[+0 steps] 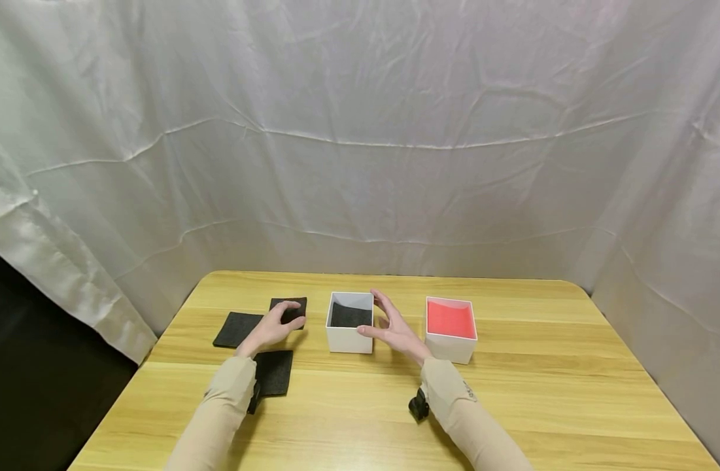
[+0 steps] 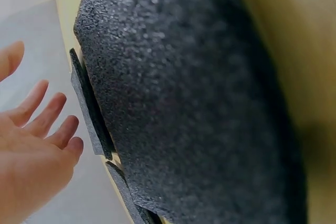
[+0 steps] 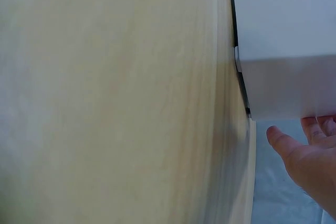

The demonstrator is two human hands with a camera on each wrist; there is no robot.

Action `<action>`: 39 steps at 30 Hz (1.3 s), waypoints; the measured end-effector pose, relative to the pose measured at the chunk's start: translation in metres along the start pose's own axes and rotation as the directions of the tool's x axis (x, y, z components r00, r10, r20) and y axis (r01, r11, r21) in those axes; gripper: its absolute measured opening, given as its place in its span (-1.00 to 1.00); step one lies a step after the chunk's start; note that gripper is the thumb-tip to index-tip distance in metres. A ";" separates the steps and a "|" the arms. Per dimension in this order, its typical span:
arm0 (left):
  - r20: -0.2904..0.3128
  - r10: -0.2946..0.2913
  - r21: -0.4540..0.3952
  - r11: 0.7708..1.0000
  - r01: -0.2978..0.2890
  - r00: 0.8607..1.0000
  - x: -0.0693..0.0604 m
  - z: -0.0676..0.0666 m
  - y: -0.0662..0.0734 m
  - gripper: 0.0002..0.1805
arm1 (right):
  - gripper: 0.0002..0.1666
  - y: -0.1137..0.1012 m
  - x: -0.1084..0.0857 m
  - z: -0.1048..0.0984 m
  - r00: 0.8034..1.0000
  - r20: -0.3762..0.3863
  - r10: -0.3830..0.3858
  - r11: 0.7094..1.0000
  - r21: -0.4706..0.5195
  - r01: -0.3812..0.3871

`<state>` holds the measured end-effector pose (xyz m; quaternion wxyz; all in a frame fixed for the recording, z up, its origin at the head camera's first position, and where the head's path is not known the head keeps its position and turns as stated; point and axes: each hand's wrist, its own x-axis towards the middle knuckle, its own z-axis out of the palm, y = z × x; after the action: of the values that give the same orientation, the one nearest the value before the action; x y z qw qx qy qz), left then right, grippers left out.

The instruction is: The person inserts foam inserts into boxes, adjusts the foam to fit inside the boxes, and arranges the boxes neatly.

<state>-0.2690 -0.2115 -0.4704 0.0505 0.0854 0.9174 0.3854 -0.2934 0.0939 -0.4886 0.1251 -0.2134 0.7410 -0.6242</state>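
Note:
In the head view a white box (image 1: 350,340) with black material (image 1: 350,316) inside stands mid-table. My right hand (image 1: 396,330) is at its right side, thumb by the near right corner and fingers along the right wall; the right wrist view shows the fingers at the box (image 3: 283,87). My left hand (image 1: 273,328) hovers over a black square (image 1: 295,307) at the back left, fingers bent loosely with nothing visible between them. Two other black squares lie near it, one to the left (image 1: 237,328), one closer to me (image 1: 275,373). In the left wrist view the left hand (image 2: 39,145) has its fingers apart.
A second white box (image 1: 450,347) holding red material (image 1: 450,318) stands to the right of my right hand. The wooden table (image 1: 348,418) reaches back to a pale curtain (image 1: 395,183). A black surface (image 1: 36,366) is beyond the left edge.

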 end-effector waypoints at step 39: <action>-0.047 0.027 0.017 0.999 -0.027 0.999 0.000 0.009 -0.007 -0.50 | 0.15 0.000 0.001 0.000 1.000 0.002 0.004 1.000 0.009 -0.004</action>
<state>-0.2686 -0.2101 -0.4819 0.0231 0.0892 0.9203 0.3802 -0.2941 0.0933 -0.4883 0.1281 -0.2120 0.7387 -0.6269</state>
